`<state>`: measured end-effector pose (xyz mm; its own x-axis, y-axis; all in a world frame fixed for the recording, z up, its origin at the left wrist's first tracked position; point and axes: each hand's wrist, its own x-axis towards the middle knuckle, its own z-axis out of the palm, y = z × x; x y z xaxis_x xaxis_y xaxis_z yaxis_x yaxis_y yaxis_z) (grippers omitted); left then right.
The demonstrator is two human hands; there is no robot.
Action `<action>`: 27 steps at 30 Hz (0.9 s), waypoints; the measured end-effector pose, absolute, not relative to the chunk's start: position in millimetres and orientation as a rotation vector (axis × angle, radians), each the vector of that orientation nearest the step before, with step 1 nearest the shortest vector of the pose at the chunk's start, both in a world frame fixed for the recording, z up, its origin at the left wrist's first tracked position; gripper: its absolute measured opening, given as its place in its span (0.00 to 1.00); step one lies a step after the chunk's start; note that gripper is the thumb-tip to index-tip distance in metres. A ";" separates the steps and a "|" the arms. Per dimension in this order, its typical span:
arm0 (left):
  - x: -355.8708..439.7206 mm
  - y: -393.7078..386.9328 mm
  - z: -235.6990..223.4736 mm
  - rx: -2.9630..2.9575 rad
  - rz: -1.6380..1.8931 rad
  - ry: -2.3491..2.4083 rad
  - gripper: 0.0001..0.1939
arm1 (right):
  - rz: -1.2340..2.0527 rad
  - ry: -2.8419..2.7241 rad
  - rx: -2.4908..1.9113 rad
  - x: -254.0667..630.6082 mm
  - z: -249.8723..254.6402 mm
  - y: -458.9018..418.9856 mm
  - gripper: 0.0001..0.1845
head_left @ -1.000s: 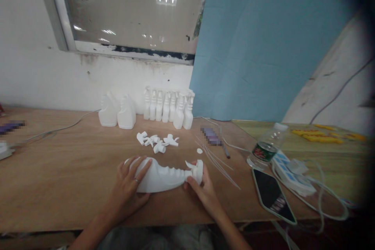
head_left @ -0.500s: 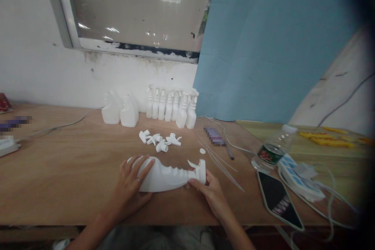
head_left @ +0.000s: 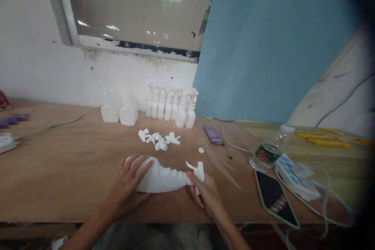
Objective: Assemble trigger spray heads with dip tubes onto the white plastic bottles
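Note:
A white spray bottle (head_left: 162,179) lies on its side near the table's front edge, its neck pointing right. My left hand (head_left: 133,179) wraps round its wide base end. At the neck, my right hand (head_left: 205,189) grips the white trigger sprayer head (head_left: 200,171), thumb across the collar and fingers curled beneath. The trigger lever points up and to the left. Whether the collar is fully seated cannot be seen under the thumb. Beyond the bottle lies a small pile of loose white trigger heads (head_left: 161,144).
Several spray bottles with heads (head_left: 168,105) stand by the wall, beside two headless bottles (head_left: 129,111). Thin white tubes (head_left: 221,166) and a white disc (head_left: 201,150) lie to the right. Farther right are a phone (head_left: 277,199), a water bottle (head_left: 268,152) and a power strip (head_left: 295,175).
My right hand has shifted its grip from the far side of the sprayer head to its collar, thumb now on top. My left hand stays on the bottle.

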<state>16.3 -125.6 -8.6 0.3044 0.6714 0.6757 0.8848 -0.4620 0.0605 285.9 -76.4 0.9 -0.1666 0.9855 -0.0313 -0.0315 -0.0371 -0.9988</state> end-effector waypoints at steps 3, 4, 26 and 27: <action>16.6 -126.8 -2.5 -2.217 -0.854 -1.443 0.38 | 1.367 -1.289 -1.095 284.5 -1.1 -75.7 0.22; 17.5 -127.8 0.4 -2.197 -0.826 -1.444 0.37 | 1.373 -1.304 -1.081 283.6 -2.2 -76.0 0.23; 59.9 -135.0 18.2 -2.444 -0.430 -1.272 0.37 | 1.299 -1.750 -0.883 264.2 -21.9 -96.6 0.27; 59.6 -134.3 18.6 -2.446 -0.432 -1.262 0.36 | 1.293 -1.764 -0.892 264.4 -21.7 -96.8 0.27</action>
<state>59.6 -134.3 18.6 0.5558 0.7165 0.4214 0.8245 -0.5401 -0.1691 264.4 -96.8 -21.7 -0.4669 0.8675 0.1717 0.0974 0.2434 -0.9650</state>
